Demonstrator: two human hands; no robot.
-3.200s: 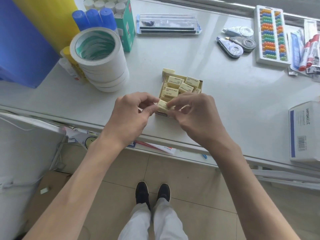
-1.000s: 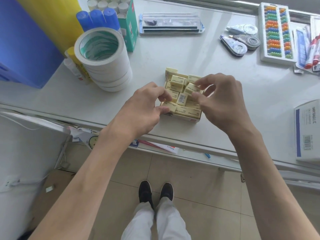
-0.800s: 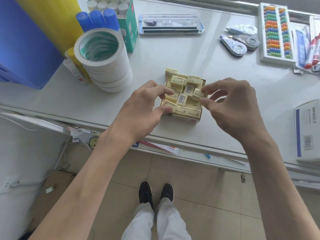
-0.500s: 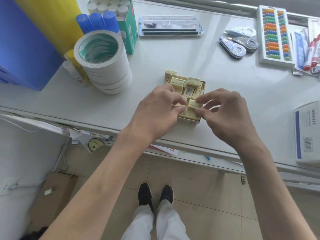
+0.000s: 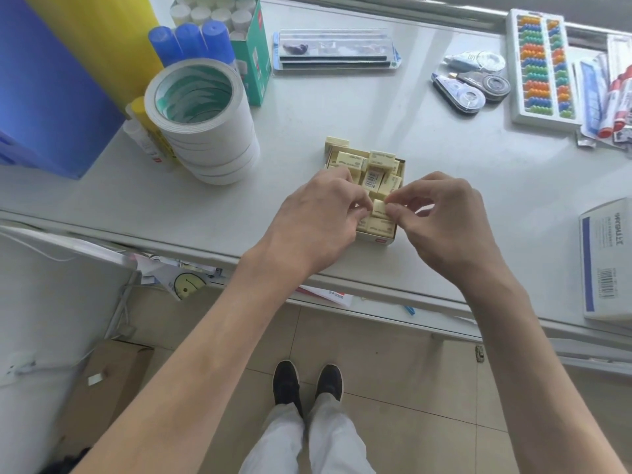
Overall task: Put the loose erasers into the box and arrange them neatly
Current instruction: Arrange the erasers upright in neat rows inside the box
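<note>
A small open cardboard box [image 5: 374, 240] sits near the front edge of the white table, filled with several pale yellow erasers [image 5: 379, 160] lying at mixed angles. One more eraser [image 5: 336, 142] lies on the table just behind the box's far left corner. My left hand [image 5: 318, 220] covers the box's near left part, fingertips down among the erasers. My right hand [image 5: 441, 220] is at the box's right side, thumb and forefinger pinching one eraser [image 5: 379, 208] in the near row. What my left fingers touch is hidden.
A tall stack of tape rolls [image 5: 201, 121] stands left of the box, with glue sticks [image 5: 188, 42] and a green carton [image 5: 254, 59] behind. Correction tapes [image 5: 468, 87], a bead tray [image 5: 543, 70] and markers [image 5: 619, 97] lie far right; a white box [image 5: 605, 261] sits at right.
My right hand carried an eraser from the box's far right down to the near row. My left hand slid further over the box's near left side.
</note>
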